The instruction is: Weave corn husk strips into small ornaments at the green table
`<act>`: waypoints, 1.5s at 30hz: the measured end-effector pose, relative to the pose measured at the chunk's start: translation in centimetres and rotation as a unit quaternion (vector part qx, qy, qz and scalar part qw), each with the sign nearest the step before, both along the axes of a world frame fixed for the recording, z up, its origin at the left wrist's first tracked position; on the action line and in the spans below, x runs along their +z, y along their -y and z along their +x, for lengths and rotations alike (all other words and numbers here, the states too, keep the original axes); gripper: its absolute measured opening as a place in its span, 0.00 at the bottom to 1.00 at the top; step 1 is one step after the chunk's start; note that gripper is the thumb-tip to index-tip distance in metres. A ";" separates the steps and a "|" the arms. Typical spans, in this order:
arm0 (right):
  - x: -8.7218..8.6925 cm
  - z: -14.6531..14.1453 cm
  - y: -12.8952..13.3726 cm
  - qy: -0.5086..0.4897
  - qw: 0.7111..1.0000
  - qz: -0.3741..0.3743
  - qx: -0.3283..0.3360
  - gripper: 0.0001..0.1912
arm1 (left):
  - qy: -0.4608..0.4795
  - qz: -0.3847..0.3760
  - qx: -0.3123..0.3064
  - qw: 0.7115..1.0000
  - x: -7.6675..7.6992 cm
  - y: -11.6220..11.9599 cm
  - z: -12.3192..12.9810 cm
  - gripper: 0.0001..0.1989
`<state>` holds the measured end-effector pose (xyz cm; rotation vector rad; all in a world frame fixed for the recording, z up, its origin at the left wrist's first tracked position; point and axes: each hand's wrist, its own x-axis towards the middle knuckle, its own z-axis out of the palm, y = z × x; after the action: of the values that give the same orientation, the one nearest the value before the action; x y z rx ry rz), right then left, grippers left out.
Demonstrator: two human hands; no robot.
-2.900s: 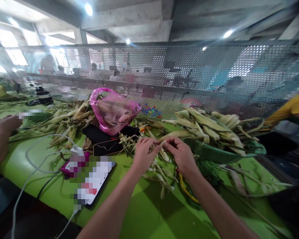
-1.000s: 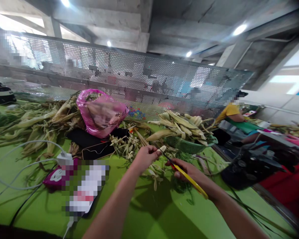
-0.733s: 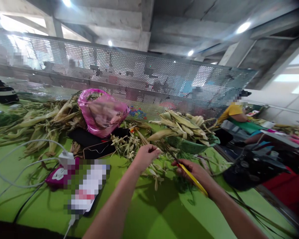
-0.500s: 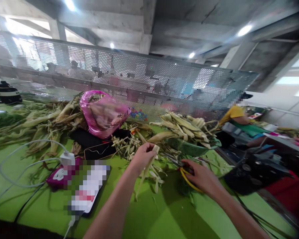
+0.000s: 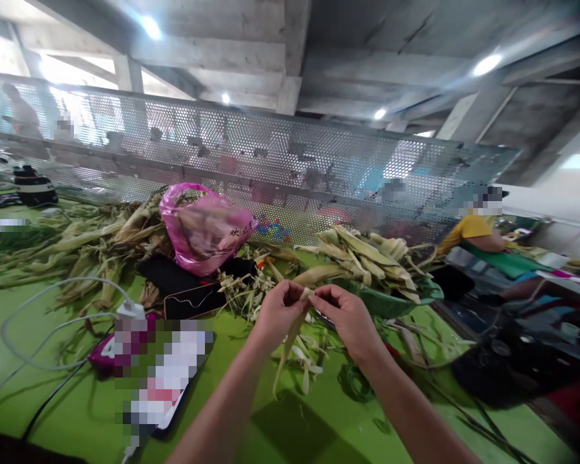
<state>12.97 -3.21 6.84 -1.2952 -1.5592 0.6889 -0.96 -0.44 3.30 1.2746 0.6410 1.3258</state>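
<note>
One black bottle (image 5: 35,188) was parked at far left, with a heap of husks (image 5: 96,238) spread just right of it. Lower left, a white cable (image 5: 33,368) was looped over the green table (image 5: 348,412) and a purple power box (image 5: 101,356); a phone (image 5: 181,374) was laid right of that. A pink bag (image 5: 205,225) was propped left of centre.

Frame centre: a pale husk strip (image 5: 290,341) was held above the table. Its upper end was pinched between thumb and fingers of the left hand (image 5: 279,314); the right hand (image 5: 343,314) was closed on that same end, fingertips nearly meeting.

Risks, as judged: strip could be split along the grain if the hands were pulled apart hard, since it looked dry and thin. Loose tail could be snagged on the husk bits (image 5: 307,364) just right of it. Pinch could slip, little material being gripped.

Axis: long axis was run steeply down the frame, slightly leftward; free end was pointed at the bottom edge, pinched end up.

Right of centre, more husks were stacked in a green basin (image 5: 430,294). Far right, a co-worker in a yellow top (image 5: 472,229) was seated.
</note>
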 end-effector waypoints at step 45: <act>-1.9 3.0 0.2 0.269 0.902 0.327 0.084 0.07 | 0.007 -0.152 -0.045 0.987 0.2 0.8 0.5 0.16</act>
<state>16.02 -3.40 4.93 -0.8668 -2.1205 -0.1426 -0.49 -1.24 3.45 1.0331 0.7374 1.1134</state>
